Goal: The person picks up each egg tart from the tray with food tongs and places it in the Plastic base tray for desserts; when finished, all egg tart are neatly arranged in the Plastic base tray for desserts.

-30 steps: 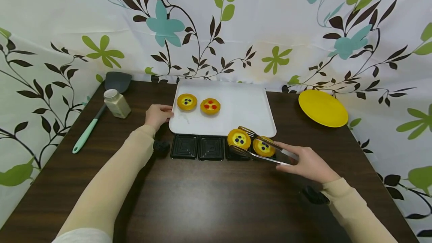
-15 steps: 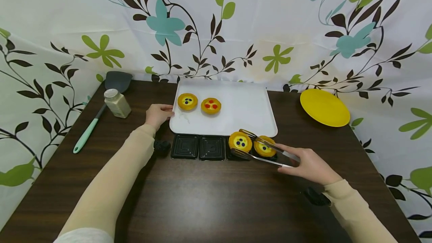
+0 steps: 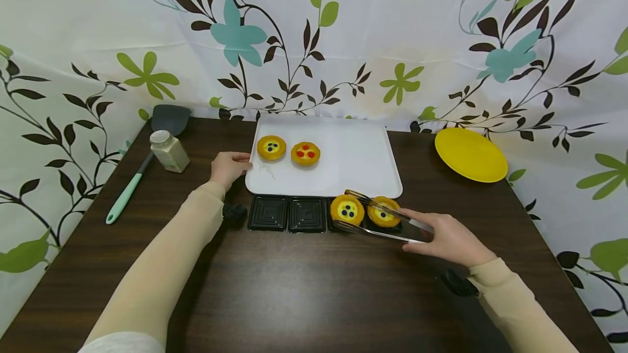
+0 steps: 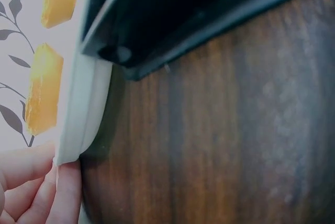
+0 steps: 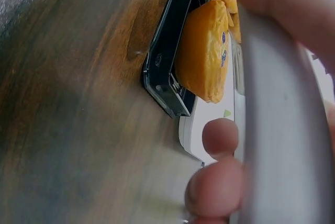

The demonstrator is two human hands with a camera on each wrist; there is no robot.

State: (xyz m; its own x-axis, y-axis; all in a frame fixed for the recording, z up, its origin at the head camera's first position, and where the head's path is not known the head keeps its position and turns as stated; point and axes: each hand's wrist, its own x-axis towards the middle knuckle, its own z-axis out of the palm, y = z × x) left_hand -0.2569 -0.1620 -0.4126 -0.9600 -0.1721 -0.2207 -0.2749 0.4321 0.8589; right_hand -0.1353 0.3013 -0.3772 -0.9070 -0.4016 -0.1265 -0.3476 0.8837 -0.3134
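Observation:
My left hand (image 3: 228, 170) pinches the left edge of the white tray (image 3: 353, 151), thumb and fingers on its rim in the left wrist view. My right hand (image 3: 446, 237) holds metal tongs (image 3: 416, 223) with their jaws spread. Between the tong tips, a blueberry-topped tart (image 3: 347, 211) sits at the third of a row of square black dishes (image 3: 307, 214). Another blueberry-topped tart (image 3: 384, 212) sits in the rightmost dish, below the tong arms. On the tray lie a blueberry-topped tart (image 3: 271, 148) and a red-topped one (image 3: 306, 153).
A jar (image 3: 169, 151) with a white lid stands at the left, beside a spatula (image 3: 125, 199) with a mint handle. A yellow plate (image 3: 471, 154) lies at the back right. Floral cloth (image 3: 314, 86) hangs behind the dark wooden table (image 3: 294, 293).
The tongs and the tart between their tips have come down slightly toward the third black dish. My left hand has stayed at the tray's edge.

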